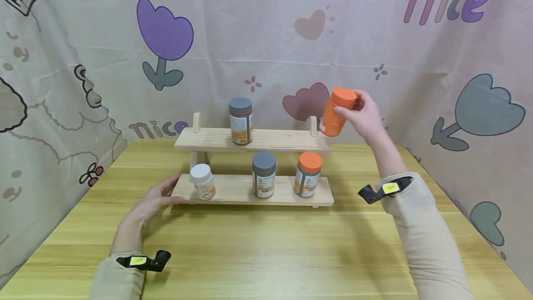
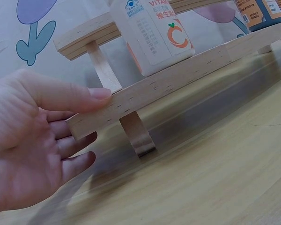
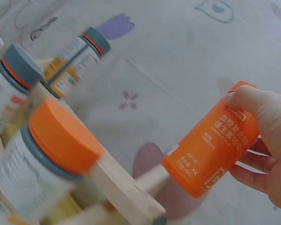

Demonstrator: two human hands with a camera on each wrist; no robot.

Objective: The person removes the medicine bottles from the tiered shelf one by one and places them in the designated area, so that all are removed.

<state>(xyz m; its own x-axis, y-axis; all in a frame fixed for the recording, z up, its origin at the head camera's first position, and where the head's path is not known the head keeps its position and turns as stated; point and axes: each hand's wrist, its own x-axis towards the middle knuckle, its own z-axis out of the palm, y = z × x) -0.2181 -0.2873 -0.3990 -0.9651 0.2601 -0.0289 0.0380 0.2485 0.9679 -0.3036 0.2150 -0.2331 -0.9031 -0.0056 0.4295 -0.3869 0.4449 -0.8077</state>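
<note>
My right hand (image 1: 366,117) gripping an orange bottle (image 1: 336,112) tilted above the wooden shelf (image 1: 250,140)'s right end, my left hand (image 1: 151,200) resting flat-fingered against its lower left edge, contents hidden.

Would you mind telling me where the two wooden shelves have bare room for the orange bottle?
The top shelf is bare right of the grey-lidded bottle, up to its end post, beside the orange bottle in the right hand. The lower shelf is crowded with three bottles; the left hand touches its left end.

Right hand (image 3: 271,154) grips tilted orange bottle (image 3: 210,150) above wooden shelf (image 3: 124,192).
</note>
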